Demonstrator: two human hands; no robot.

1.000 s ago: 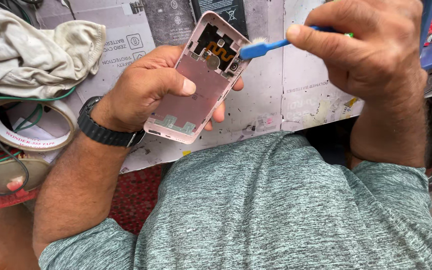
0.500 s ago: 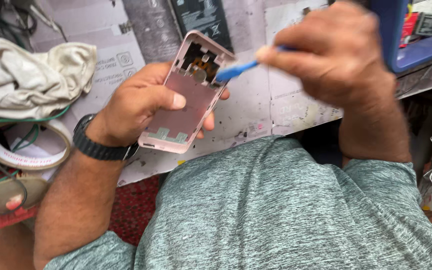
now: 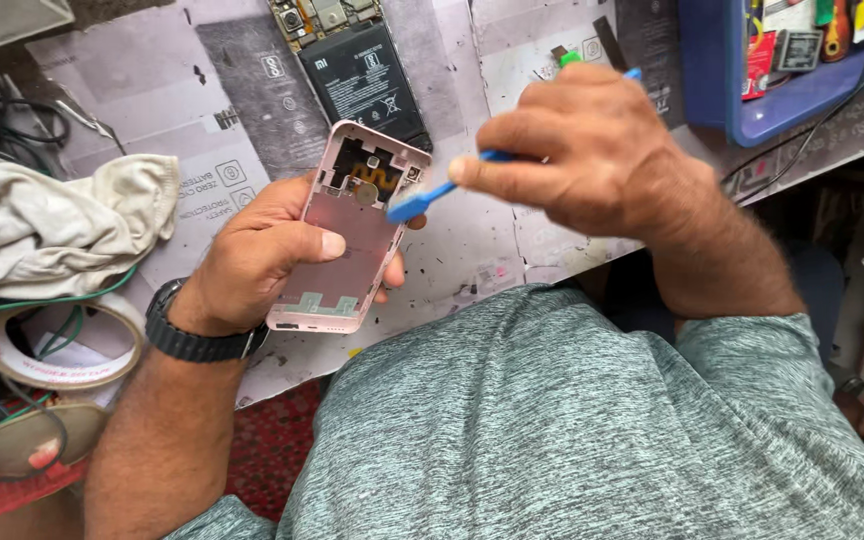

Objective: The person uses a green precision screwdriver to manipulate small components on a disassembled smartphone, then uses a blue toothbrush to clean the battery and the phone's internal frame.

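Note:
My left hand (image 3: 257, 262) grips a pink phone back cover (image 3: 347, 235), its inner side facing up, thumb pressed on the middle. A black watch sits on that wrist. My right hand (image 3: 587, 150) holds a blue brush (image 3: 430, 195) whose head touches the cover's upper right corner near the camera cutout. Both hands hover over the bench edge, above my grey shirt.
An opened phone with a black battery (image 3: 357, 70) lies on the paper-covered bench (image 3: 512, 250) behind the cover. A crumpled cloth (image 3: 52, 225) and tape rolls (image 3: 52, 350) sit at left. A blue tray (image 3: 782, 70) of small parts stands at the upper right.
The view has shifted, so hands and cover sit lower and more central. The brush head has slid along the cover's top corner; the left hand's grip is unchanged.

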